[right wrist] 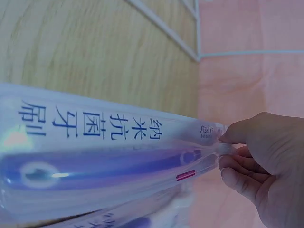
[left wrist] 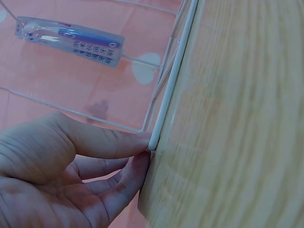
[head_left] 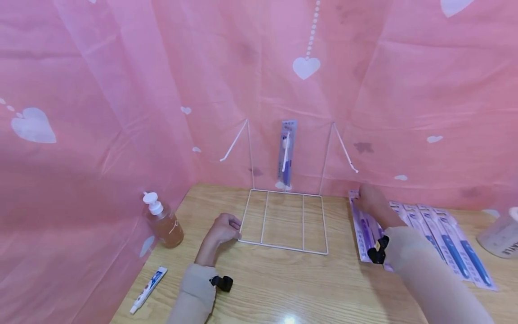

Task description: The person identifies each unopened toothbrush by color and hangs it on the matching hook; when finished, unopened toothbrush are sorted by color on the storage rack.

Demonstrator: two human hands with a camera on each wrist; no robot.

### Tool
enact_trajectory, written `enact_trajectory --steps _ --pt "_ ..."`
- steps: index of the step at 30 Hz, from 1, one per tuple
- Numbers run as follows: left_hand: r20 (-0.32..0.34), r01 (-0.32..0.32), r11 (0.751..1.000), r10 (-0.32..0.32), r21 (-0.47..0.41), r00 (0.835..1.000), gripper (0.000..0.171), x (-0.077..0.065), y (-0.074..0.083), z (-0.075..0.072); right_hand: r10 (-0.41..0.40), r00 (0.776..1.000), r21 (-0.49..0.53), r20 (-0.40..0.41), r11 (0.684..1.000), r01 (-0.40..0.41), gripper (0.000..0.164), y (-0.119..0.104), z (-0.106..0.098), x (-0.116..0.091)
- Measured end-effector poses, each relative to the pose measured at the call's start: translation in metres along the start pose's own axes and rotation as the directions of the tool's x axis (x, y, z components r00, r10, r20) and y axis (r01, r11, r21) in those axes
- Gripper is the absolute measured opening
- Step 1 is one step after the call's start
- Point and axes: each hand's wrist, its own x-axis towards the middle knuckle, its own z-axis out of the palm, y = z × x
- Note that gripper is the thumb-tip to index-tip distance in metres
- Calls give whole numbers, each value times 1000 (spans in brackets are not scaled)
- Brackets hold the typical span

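Note:
My left hand [head_left: 224, 228] pinches the front left corner of a white wire rack [head_left: 283, 247] between thumb and fingers, as the left wrist view shows close up. The rack stands on the table with three arms sticking out from its upright back. A packaged toothbrush [head_left: 288, 176] hangs on the middle arm; the two outer arms carry nothing. On the right, my right hand [head_left: 375, 204] pinches the head end of another packaged toothbrush [right wrist: 109, 142], purple-handled in a clear pack with dark lettering. Part of that pack is hidden by my wrist in the head view.
More packaged toothbrushes [head_left: 455, 247] lie side by side at the right. Beyond them is a pale bottle [head_left: 502, 236]. At the left are a pump bottle [head_left: 165, 227] of amber liquid and a toothpaste tube [head_left: 149, 290]. A pink curtain [head_left: 259, 58] hangs behind the wooden table [head_left: 299, 288].

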Motion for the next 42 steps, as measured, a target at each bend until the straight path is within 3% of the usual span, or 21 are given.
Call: enact_trajectory --steps 5,11,20,22,26,28,33,35,40,42 --pt "3 -5 1000 5 -8 1000 36 2 -3 -2 -70 996 -30 -58 997 68 22 -19 -10 -1" --pt "-1 -1 1000 1 -4 1000 35 2 -4 -2 -137 983 -17 -122 991 136 12 -48 -19 -10" --pt "-7 0 1000 1 11 1000 35 1 -3 -4 -248 916 35 -315 961 273 14 -103 -35 -26" --pt "-9 -4 1000 4 19 1000 35 1 -2 -4 -294 885 20 -362 946 323 11 -116 -38 -30" --pt "-10 -3 1000 3 19 1000 35 1 -2 -4 -416 767 -24 -488 885 465 7 -140 -40 -39" --pt "-8 -5 1000 5 17 1000 35 2 -2 -3 -453 724 -34 -521 858 512 9 -148 -42 -44" --pt "-8 -6 1000 7 22 1000 35 3 -3 -3 -469 707 -12 -529 838 546 7 -170 -52 -62" --pt "-10 -4 1000 4 18 1000 34 3 -3 -4 -488 683 -15 -544 819 573 9 -179 -56 -69" --pt "-11 0 1000 0 7 1000 35 3 -4 -5 -582 556 -83 -593 731 677 14 -201 -65 -79" --pt "-9 -2 1000 2 7 1000 35 3 -4 -4 -607 520 -104 -601 705 702 16 -208 -68 -83"
